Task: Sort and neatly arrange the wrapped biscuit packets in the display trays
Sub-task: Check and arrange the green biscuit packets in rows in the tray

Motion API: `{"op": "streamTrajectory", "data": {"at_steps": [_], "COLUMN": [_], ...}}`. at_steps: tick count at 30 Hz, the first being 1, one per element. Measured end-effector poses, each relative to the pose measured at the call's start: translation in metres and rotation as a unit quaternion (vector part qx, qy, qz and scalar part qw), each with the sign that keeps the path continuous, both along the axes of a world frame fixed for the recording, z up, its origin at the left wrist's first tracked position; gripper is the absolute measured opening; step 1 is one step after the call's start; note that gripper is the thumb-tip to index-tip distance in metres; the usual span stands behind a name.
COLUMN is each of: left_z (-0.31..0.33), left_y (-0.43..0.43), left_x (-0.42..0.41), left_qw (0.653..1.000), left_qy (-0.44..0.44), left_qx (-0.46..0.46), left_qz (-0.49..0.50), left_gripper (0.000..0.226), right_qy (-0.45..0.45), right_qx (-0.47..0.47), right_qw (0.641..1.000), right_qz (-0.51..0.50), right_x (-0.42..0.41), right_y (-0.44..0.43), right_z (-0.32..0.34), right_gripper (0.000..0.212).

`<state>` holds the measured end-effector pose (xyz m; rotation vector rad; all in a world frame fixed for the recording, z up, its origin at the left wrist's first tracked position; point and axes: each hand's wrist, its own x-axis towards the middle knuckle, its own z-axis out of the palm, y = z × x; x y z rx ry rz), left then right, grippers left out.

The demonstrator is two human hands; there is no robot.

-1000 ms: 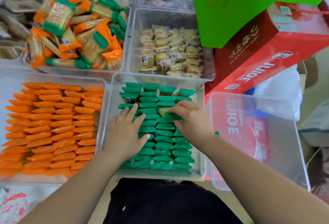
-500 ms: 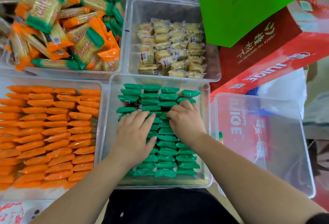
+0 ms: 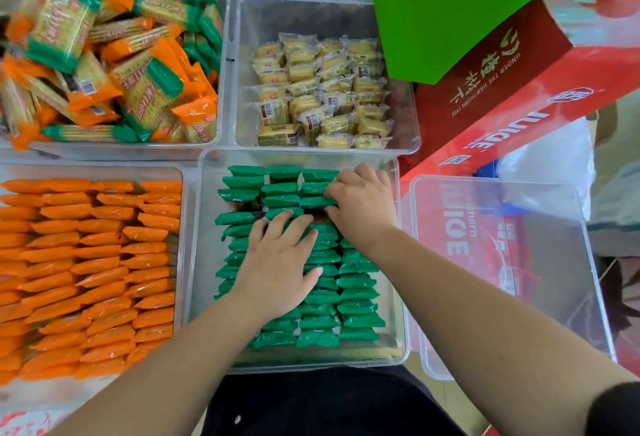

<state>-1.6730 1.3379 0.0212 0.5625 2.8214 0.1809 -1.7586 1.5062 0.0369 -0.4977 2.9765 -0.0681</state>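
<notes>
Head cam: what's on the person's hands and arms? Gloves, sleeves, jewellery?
Nothing worn on the left hand or right hand: no gloves, rings or watch visible. Both forearms are uncovered. A black sleeve edge shows high on the right arm, at the frame's bottom corner.

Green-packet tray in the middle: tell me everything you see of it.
A clear plastic tray, rectangular with rounded corners, sits right of the orange-packet tray. Shiny green packets fill it in overlapping rows, with bare strips along its left and near edges. The left hand lies flat on them; the right hand touches the far rows with bent fingers.
</notes>
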Motion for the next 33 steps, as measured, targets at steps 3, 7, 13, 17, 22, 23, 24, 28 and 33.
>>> {"op": "streamTrajectory", "data": {"at_steps": [3,7,13,17,22,23,24,28,33], "left_z": [0.002,0.003,0.014,0.025,0.038,0.039,0.04,0.066,0.108], "left_y": [0.005,0.006,0.014,0.02,0.021,0.021,0.021,0.031,0.055], "left_x": [0.002,0.002,-0.006,-0.01,0.0,0.004,0.008,0.032,0.068], "left_qw": [1.0,0.999,0.998,0.998,0.997,0.996,0.993,0.943,0.732], "left_qy": [-0.006,-0.026,-0.045,-0.051,-0.032,-0.017,-0.001,-0.044,-0.17], "left_qx": [-0.016,-0.026,-0.039,-0.039,0.026,0.053,0.079,0.248,0.49], "left_qz": [-0.004,0.003,0.001,0.019,0.061,0.072,0.087,0.216,0.442], "left_gripper": [0.065,0.067,0.064,0.063,0.049,0.044,0.039,0.033,0.012], "right_qy": [0.024,0.054,0.06,-0.002,-0.082,-0.099,-0.114,-0.171,-0.268], "right_qx": [-0.004,-0.092,-0.224,-0.328,-0.458,-0.484,-0.508,-0.576,-0.614], "right_qw": [1.0,0.994,0.968,0.926,0.825,0.802,0.781,0.716,0.678], "right_qz": [0.005,-0.03,-0.095,-0.187,-0.32,-0.335,-0.345,-0.355,-0.304], "right_x": [-0.005,0.003,0.035,0.059,0.079,0.084,0.089,0.113,0.145], "right_y": [-0.001,0.009,0.041,0.056,0.072,0.074,0.077,0.085,0.094], "right_z": [0.004,0.022,0.053,0.061,0.069,0.072,0.074,0.09,0.103], "right_gripper": [0.015,0.012,0.014,0.011,0.018,0.018,0.018,0.014,0.012]}}
